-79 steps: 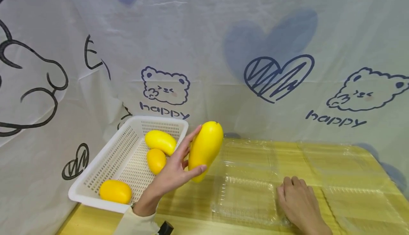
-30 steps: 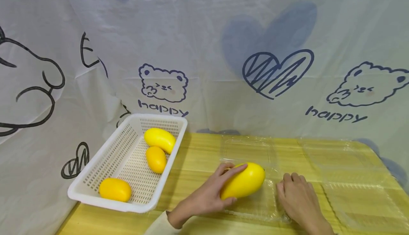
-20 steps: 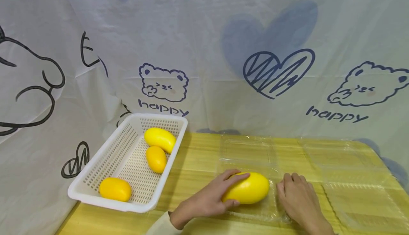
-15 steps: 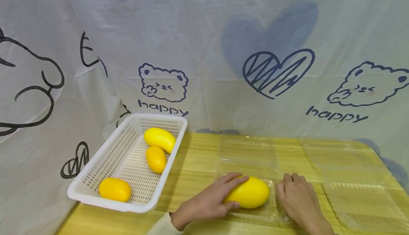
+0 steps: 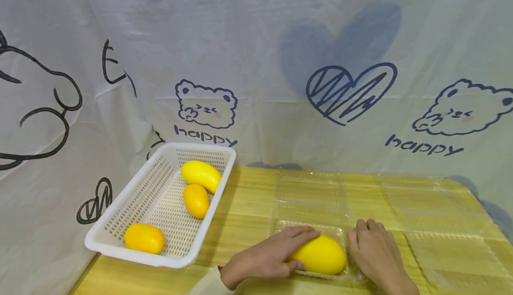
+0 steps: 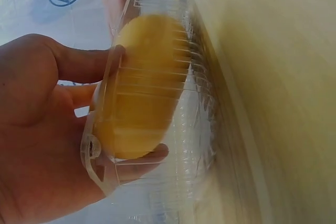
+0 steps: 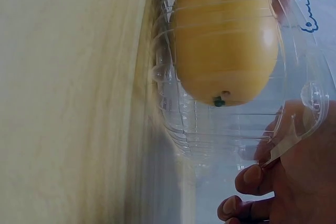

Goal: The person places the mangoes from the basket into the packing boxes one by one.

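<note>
head view: the left hand (image 5: 276, 255), at 5 o'clock, grips a large yellow fruit (image 5: 323, 254) from its 9 o'clock side. the fruit lies lengthwise inside the base of a clear plastic box (image 5: 334, 230); the box's raised-open lid section (image 5: 310, 192) extends flat towards 12 o'clock. the right hand (image 5: 376, 252) sits at the base's 3 o'clock edge, fingers curled. a second clear box (image 5: 453, 259) lies open at 4 o'clock on the wooden worktop (image 5: 240, 223). at 8 o'clock stands a white perforated basket (image 5: 172, 260) containing three fruits: two touching, an upper fruit (image 5: 201, 175) and a middle fruit (image 5: 196, 200), towards its 2 to 3 o'clock side, and a lower fruit (image 5: 144, 238) at its 7 o'clock corner. a printed cloth (image 5: 264, 63) hangs behind.

left wrist view: the gripped fruit shows through the clear wall; the thumb presses it at 10 o'clock, a fingertip lies by its 6 o'clock end. contact with the box floor cannot be determined.

right wrist view: the fruit's stem end, bearing a green speck, points to 6 o'clock. at 4 o'clock the right hand pinches the box rim.
</note>
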Demonstrator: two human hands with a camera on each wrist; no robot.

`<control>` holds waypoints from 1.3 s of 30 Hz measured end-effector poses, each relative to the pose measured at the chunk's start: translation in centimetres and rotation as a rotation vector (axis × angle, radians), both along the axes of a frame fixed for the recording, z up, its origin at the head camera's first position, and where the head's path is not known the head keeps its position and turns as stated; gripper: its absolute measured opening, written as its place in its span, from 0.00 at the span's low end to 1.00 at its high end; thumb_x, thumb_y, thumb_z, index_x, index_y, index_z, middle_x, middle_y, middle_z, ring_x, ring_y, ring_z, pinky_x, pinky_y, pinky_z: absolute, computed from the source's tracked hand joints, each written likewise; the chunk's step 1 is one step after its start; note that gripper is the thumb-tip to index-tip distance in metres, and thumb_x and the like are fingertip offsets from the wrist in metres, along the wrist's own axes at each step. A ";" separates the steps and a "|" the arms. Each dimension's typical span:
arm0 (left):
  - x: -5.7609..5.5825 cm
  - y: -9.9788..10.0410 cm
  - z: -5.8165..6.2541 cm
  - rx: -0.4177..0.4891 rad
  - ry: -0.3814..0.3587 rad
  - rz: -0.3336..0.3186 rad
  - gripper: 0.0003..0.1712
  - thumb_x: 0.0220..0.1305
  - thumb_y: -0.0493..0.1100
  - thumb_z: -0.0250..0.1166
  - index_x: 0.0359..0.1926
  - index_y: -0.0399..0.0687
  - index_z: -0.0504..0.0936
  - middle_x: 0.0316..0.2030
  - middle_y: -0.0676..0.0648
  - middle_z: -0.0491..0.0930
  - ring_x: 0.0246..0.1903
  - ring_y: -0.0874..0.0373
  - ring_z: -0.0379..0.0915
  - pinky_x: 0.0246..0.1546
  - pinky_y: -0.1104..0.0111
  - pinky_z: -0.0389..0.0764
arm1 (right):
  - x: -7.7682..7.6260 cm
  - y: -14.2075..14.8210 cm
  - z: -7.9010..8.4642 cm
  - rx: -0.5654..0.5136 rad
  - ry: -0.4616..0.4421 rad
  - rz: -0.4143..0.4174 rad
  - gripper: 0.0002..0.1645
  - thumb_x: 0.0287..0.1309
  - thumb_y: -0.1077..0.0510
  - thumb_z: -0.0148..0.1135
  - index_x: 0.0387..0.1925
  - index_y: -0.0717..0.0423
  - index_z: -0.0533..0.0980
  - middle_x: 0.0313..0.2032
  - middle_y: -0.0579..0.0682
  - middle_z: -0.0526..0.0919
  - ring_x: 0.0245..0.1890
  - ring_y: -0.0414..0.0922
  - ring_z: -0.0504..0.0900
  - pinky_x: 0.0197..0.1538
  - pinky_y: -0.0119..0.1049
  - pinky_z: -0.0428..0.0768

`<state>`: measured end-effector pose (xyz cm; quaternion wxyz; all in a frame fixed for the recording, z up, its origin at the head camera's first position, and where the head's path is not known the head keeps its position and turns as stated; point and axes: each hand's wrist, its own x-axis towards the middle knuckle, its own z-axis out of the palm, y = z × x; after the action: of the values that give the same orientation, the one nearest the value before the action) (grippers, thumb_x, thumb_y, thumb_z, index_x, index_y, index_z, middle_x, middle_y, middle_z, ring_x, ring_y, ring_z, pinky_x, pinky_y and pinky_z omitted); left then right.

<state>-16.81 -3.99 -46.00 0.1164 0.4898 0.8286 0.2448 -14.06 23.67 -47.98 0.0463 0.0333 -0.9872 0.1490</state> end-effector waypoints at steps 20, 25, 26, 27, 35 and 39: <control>0.1 0.0 0.5 -0.120 0.000 -0.007 0.37 0.79 0.41 0.53 0.82 0.49 0.50 0.75 0.44 0.59 0.73 0.55 0.57 0.72 0.60 0.63 | 0.0 -0.1 0.1 -0.003 -0.032 0.013 0.19 0.77 0.55 0.42 0.29 0.56 0.72 0.27 0.51 0.71 0.28 0.50 0.68 0.32 0.46 0.68; 0.3 -0.1 0.7 -0.120 -0.016 -0.003 0.37 0.79 0.41 0.53 0.82 0.50 0.49 0.77 0.42 0.57 0.75 0.53 0.55 0.73 0.59 0.61 | -0.1 -0.1 0.0 0.002 -0.024 0.015 0.18 0.76 0.55 0.43 0.29 0.56 0.71 0.26 0.51 0.70 0.28 0.50 0.68 0.32 0.46 0.68; 0.4 -0.2 0.8 -0.122 -0.022 -0.002 0.37 0.80 0.42 0.53 0.82 0.51 0.49 0.77 0.41 0.56 0.75 0.52 0.54 0.73 0.58 0.61 | -0.1 -0.1 0.0 0.002 -0.022 0.015 0.18 0.76 0.55 0.43 0.29 0.56 0.71 0.26 0.51 0.70 0.27 0.50 0.68 0.31 0.46 0.68; 0.4 -0.3 0.8 -0.125 -0.027 -0.001 0.37 0.80 0.42 0.53 0.82 0.51 0.49 0.77 0.40 0.56 0.75 0.52 0.53 0.73 0.58 0.61 | -0.1 0.0 -0.1 0.001 -0.022 0.015 0.18 0.76 0.55 0.43 0.28 0.56 0.71 0.26 0.51 0.70 0.27 0.50 0.68 0.31 0.45 0.68; 0.5 -1.3 1.7 -0.098 -0.038 -0.017 0.35 0.80 0.45 0.53 0.81 0.54 0.53 0.77 0.37 0.55 0.76 0.48 0.52 0.72 0.57 0.63 | -0.1 0.1 -0.1 -0.007 -0.041 0.020 0.19 0.77 0.55 0.41 0.28 0.55 0.70 0.26 0.50 0.69 0.27 0.49 0.67 0.32 0.45 0.67; 0.6 -2.3 2.6 -0.045 -0.026 0.010 0.32 0.80 0.44 0.54 0.80 0.56 0.57 0.77 0.40 0.56 0.74 0.48 0.57 0.70 0.58 0.68 | -0.1 0.0 0.0 -0.012 -0.060 0.025 0.20 0.77 0.55 0.40 0.29 0.56 0.70 0.26 0.51 0.70 0.28 0.50 0.68 0.33 0.46 0.68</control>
<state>-16.24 -6.30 -43.40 0.1370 0.4796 0.8348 0.2329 -14.18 23.71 -47.96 0.0151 0.0411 -0.9867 0.1565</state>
